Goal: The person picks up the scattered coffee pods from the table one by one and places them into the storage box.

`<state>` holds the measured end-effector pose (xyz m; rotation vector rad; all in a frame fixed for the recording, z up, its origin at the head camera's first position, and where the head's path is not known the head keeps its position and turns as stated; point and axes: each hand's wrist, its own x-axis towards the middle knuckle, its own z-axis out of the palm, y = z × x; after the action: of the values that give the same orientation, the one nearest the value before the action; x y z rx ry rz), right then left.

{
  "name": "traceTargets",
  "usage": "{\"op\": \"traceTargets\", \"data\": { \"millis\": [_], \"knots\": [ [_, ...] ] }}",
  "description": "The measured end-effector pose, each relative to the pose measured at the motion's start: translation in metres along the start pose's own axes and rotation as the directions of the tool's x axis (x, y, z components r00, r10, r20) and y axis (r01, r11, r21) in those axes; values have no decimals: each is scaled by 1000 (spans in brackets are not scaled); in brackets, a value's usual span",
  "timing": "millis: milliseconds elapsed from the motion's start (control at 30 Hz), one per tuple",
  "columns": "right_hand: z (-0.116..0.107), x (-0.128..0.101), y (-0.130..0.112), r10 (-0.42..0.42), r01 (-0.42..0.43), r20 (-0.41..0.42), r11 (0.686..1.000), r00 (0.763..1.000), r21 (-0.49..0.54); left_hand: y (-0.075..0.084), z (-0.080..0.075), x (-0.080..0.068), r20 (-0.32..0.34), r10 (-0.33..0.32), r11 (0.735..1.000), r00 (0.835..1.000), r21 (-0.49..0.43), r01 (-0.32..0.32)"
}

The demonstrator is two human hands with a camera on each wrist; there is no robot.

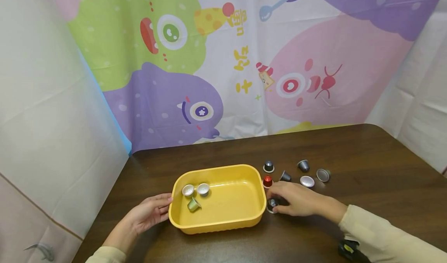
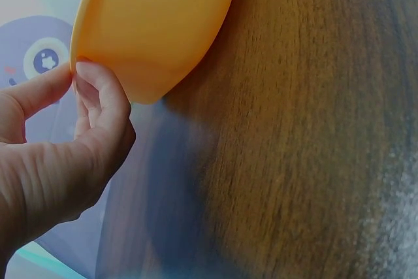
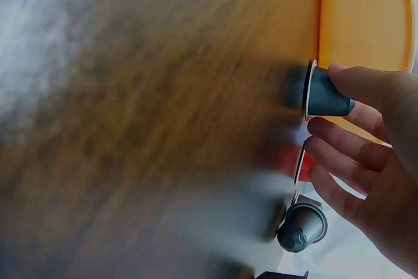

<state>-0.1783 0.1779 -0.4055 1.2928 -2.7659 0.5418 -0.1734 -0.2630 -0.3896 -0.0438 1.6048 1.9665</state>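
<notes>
A yellow plastic tub (image 1: 223,223) sits on the table with several coffee capsules in it, two of them with pale lids up (image 1: 188,190) and a green one (image 1: 193,205) on its side. At its left end my left hand (image 1: 149,213) pinches the rim between thumb and fingers, as the left wrist view shows. Just off the tub's right end, my right hand (image 1: 297,199) holds a dark coffee capsule (image 3: 328,93) between thumb and index finger, its flange down close to the tabletop. The other fingers are spread beside a red capsule (image 1: 267,181).
Beyond my right hand lie more capsules: a dark upright one (image 1: 268,166), a tipped dark one (image 1: 285,176), a grey one (image 1: 303,165), a lid-up one (image 1: 307,181) and another on its side (image 1: 323,175). A cartoon-printed curtain (image 1: 244,61) hangs behind the brown table (image 1: 377,170).
</notes>
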Motion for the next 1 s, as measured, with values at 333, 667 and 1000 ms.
{"op": "traceTargets", "data": {
  "millis": [333,667,1000],
  "knots": [
    [-2,0,-4,-18,18,-10,1000,1000,4,0,1,0,-9,-4,1000,1000,-3,4],
    [1,1,-5,-19,19,-3,1000,1000,1,0,2,1,-18,-3,1000,1000,16,4],
    [-1,0,-4,-61,61,5,997,998,54,1,4,0,-35,-12,1000,999,15,13]
  ]
}}
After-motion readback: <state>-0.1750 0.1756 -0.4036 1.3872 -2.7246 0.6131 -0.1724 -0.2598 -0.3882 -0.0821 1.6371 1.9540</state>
